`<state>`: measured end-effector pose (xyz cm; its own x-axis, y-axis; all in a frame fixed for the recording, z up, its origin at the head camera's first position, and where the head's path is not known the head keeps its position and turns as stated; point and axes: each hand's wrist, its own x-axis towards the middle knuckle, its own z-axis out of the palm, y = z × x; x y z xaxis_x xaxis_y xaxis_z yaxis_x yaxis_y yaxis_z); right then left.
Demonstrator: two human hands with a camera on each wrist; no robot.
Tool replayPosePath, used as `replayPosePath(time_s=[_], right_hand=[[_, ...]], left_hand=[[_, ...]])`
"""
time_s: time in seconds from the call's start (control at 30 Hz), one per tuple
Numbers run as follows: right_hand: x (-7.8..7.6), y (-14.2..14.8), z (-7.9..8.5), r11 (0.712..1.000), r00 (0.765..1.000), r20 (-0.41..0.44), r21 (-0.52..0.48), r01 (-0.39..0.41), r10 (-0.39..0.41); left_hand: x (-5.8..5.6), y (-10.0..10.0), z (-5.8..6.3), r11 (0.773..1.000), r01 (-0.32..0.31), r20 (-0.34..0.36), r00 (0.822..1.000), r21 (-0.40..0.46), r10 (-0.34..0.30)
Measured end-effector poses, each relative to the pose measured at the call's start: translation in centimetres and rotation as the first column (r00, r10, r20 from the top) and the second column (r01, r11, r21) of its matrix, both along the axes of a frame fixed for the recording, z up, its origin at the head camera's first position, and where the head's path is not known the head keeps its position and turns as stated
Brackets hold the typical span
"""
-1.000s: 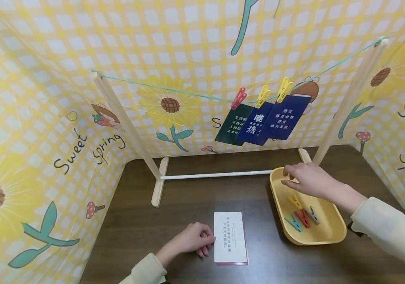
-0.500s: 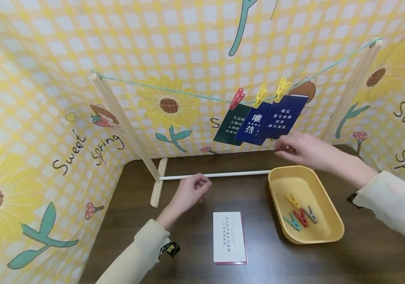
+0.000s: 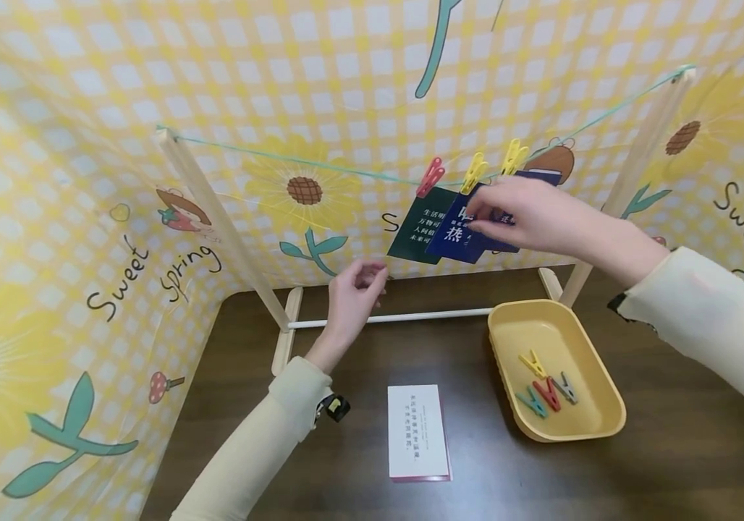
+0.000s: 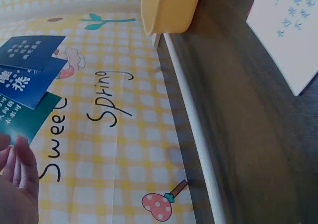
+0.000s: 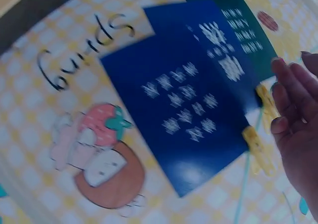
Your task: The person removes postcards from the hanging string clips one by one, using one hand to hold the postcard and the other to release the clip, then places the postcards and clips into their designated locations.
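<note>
Three cards hang from a green string (image 3: 294, 158): a dark green card (image 3: 411, 230) under a red clothespin (image 3: 431, 177), a blue card (image 3: 453, 242) under a yellow clothespin (image 3: 473, 174), and another blue card (image 5: 174, 110) under a second yellow clothespin (image 3: 513, 156). In the head view my right hand (image 3: 528, 217) is in front of the blue cards, partly hiding them, its fingers loosely bent and holding nothing. Below and left of the green card is my left hand (image 3: 352, 300), fingers relaxed and free of any object.
Wooden posts (image 3: 225, 231) hold the string, joined low down by a white rod (image 3: 404, 317). A yellow basket (image 3: 606, 391) with several clothespins (image 3: 546, 394) stands at right. White cards (image 3: 416, 430) lie stacked on the dark table (image 3: 320, 420), before a yellow checked cloth (image 3: 346, 72).
My right hand has risen from over the basket to the hanging blue cards. My left hand has left the table beside the white cards and moved up toward the green card.
</note>
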<state>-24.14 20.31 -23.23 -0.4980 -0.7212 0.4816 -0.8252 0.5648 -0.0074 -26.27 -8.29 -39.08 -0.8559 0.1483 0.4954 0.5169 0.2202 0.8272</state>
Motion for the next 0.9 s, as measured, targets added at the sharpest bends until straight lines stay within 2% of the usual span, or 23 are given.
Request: replayPosePath(time_s=[0.2,0.37,0.43,0.53,0.63,0.8,0.9], right_hand=[[-1.1,-1.6,3.0,0.998,0.996,-0.072,-0.04,-0.051,0.048],[-2.4,-2.9,4.4,0.998,0.995,-0.097,-0.061,-0.036,0.03],[-3.0,-3.3,4.9,0.999,0.997,-0.082,-0.043,-0.013,0.01],[-3.7,-3.9,5.5,0.999,0.999,-0.037,0.01,0.037,-0.037],[-4.3,-4.3,5.9,0.992,0.993,0.046,0.071,0.101,-0.104],[-5.0,-4.7,6.0,0.968,0.954,0.198,0.161,0.194,-0.224],[-5.3,-4.6,5.9,0.959,0.935,0.247,0.184,0.214,-0.256]], left_hand=[[0.6,1.0,2.3,0.999,-0.021,-0.074,0.997,0.05,0.024],[-0.1,1.0,3.1,0.999,-0.024,-0.119,0.992,0.043,0.029],[-0.8,0.9,2.8,0.999,-0.013,-0.115,0.993,0.038,0.017],[-1.9,0.8,2.3,1.0,-0.005,-0.103,0.995,0.021,0.007],[-2.8,0.9,1.8,1.0,0.0,-0.084,0.996,0.004,0.0],[-3.1,1.2,1.7,1.0,-0.002,-0.059,0.998,-0.016,0.001],[-3.2,1.5,1.8,0.999,-0.012,-0.053,0.999,-0.03,0.011]])
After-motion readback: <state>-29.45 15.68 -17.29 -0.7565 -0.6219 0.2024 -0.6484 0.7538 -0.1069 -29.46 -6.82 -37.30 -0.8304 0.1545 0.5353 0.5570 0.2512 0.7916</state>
